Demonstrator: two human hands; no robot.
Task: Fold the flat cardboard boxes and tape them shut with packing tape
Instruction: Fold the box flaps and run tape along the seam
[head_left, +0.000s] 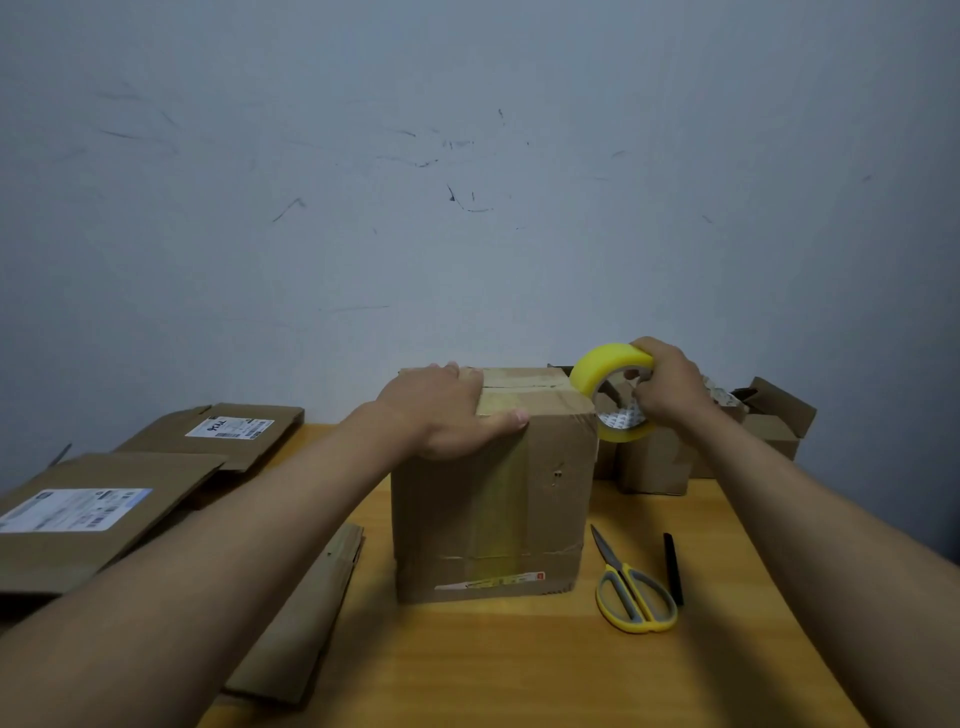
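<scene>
Pressing down on the folded cardboard box (493, 488), my left hand (447, 415) lies flat across its top near corner, fingers straight and together, thumb stretched along the front edge where a strip of yellowish tape runs down the front face. The box stands upright near the middle of the wooden table (519, 665), its top flaps closed.

My right hand (670, 387) grips the yellow roll of packing tape (613, 392), fingers curled over the outer rim and the thumb hooked into the core. The roll sits on edge at the box's upper right corner, touching or almost touching it; I cannot quite tell whether a strip of tape already runs from the roll onto the flaps, since the film is pale and the angle is shallow.

On the table to the right of the box lie scissors (631, 592) with yellow and grey handles, blades closed and pointing toward the far edge, and just beside them a black pen (673, 569). Behind the roll, toward the far right corner, stand more made-up boxes (769, 415), some with flaps open. Along the left edge rests a stack of flat cardboard boxes (104, 514) bearing white shipping labels, and another flat piece of cardboard (301, 623) lies under my left forearm near the front edge.
</scene>
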